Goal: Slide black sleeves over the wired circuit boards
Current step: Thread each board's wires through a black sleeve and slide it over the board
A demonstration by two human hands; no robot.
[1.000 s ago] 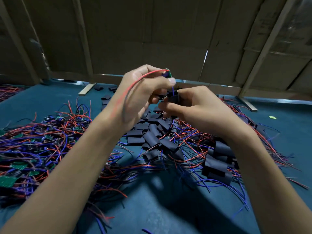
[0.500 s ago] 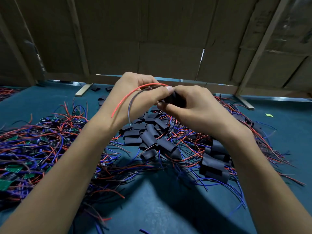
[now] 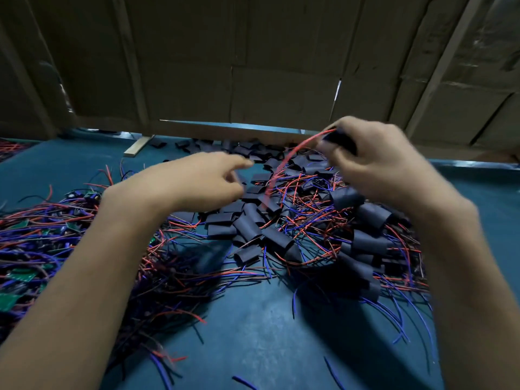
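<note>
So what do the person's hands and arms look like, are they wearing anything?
Nothing is worn that shows. The left hand and right hand are bare, with no gloves, rings or watch in view. Both forearms are bare too, with no sleeves down to the picture's edge. The picture is a bit blurred.

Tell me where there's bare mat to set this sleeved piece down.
Bare mat lies near you, between the unsleeved wire tangle on the left and the sleeved pile on the right. More is far left, by the wooden strip. The middle, around the loose black sleeves, is crowded.
</note>
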